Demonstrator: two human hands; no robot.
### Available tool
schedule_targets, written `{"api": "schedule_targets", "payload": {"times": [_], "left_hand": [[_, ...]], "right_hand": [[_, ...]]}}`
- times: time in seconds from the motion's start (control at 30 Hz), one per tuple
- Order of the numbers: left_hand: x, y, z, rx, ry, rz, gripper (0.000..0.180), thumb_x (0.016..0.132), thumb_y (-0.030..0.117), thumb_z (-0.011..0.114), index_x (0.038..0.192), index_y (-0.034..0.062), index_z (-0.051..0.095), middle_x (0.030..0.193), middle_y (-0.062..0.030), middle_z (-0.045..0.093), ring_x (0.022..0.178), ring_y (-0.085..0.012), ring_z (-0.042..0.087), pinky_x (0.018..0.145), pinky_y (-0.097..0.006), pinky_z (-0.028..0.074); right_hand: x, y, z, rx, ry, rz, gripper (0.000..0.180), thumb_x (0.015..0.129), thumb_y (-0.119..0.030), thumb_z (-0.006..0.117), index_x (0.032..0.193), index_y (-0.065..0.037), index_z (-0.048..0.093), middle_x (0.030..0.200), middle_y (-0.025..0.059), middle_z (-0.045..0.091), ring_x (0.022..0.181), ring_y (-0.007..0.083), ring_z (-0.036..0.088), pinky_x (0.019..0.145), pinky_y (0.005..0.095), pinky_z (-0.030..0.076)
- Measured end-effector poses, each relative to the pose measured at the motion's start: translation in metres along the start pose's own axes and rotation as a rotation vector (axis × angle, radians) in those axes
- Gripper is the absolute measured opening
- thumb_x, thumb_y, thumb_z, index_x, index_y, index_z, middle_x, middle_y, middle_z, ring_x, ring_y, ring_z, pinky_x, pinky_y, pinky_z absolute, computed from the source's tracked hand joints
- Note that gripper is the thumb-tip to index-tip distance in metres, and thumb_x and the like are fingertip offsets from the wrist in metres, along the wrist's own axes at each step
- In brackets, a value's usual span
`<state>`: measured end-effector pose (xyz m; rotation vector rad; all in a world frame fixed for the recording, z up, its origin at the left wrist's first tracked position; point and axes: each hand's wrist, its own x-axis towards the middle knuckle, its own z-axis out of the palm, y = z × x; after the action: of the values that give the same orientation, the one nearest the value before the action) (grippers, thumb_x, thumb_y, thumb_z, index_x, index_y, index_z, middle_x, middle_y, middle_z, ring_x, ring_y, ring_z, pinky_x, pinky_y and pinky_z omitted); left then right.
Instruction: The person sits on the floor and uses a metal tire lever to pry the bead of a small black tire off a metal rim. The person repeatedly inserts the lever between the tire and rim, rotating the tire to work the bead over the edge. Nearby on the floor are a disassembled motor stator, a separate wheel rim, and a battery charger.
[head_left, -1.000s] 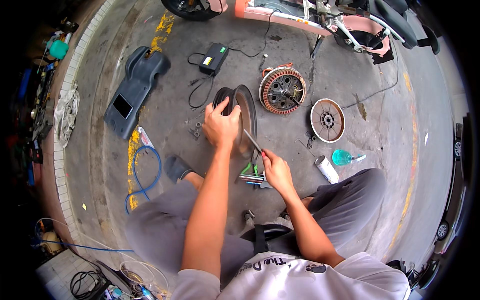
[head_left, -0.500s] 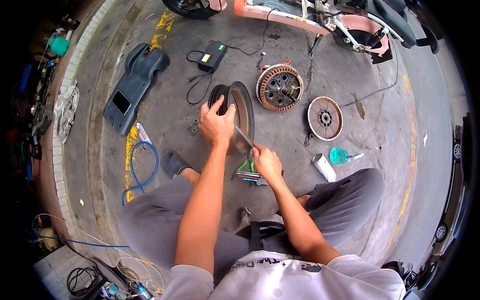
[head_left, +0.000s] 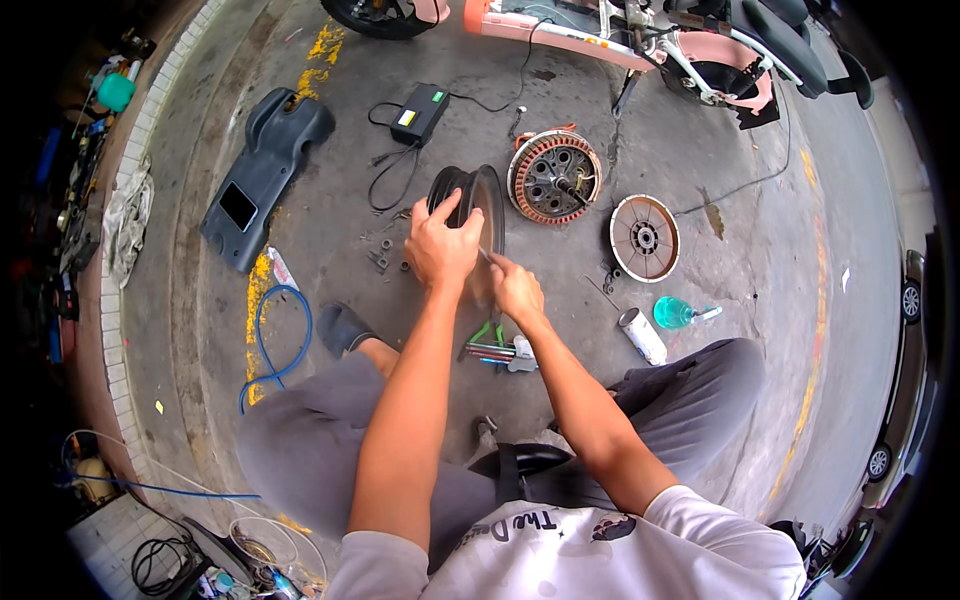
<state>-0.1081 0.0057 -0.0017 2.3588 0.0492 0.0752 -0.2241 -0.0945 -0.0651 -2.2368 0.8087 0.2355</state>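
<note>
1. The rim (head_left: 489,200), a dark metal hoop, stands on its edge on the ground before the person, its open side facing right.
2. The left hand (head_left: 445,243) has its grip clasped over the rim, fingers on the outer band, thumb at the open side. A firm hold here should stop rolling or twisting.
3. The right hand (head_left: 518,288) has its grip wrapped around a thin grey tool (head_left: 486,254), mostly hidden, at the open side. Whether its tip touches metal cannot be told. Short, even strokes with light pressure would probably suit.
4. The left thumb is near the tool, so strokes are best aimed away from it.
5. Beyond, to the right, lies the stator (head_left: 535,180); any grit is best kept off its coppery coils.
</note>
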Motion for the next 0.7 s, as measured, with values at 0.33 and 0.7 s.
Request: {"api": "schedule_targets", "payload": {"times": [0.33, 0.7], "left_hand": [[-0.004, 0.008, 0.001, 0.026, 0.011, 0.061, 0.05, 0.08, 0.046, 0.083, 0.127, 0.029, 0.082, 0.144, -0.0113, 0.066, 0.108, -0.0405, 0.075, 0.093, -0.05, 0.06], [0.0, 0.007, -0.004, -0.017, 0.023, 0.004, 0.048, 0.08, 0.042, 0.084, 0.126, 0.026, 0.083, 0.137, -0.012, 0.07, 0.115, -0.0393, 0.072, 0.096, -0.048, 0.057]], "right_hand": [[-0.009, -0.008, -0.007, -0.006, -0.042, 0.065, 0.039, 0.107, -0.037, 0.053, 0.138, -0.024, 0.073, 0.122, 0.0212, 0.076, 0.116, 0.046, 0.07, 0.101, 0.0551, 0.055], [-0.049, 0.0, -0.015, -0.04, -0.031, 0.09, 0.038, 0.107, -0.038, 0.055, 0.139, -0.027, 0.073, 0.117, 0.0218, 0.077, 0.113, 0.0467, 0.072, 0.1, 0.0563, 0.055]]}}
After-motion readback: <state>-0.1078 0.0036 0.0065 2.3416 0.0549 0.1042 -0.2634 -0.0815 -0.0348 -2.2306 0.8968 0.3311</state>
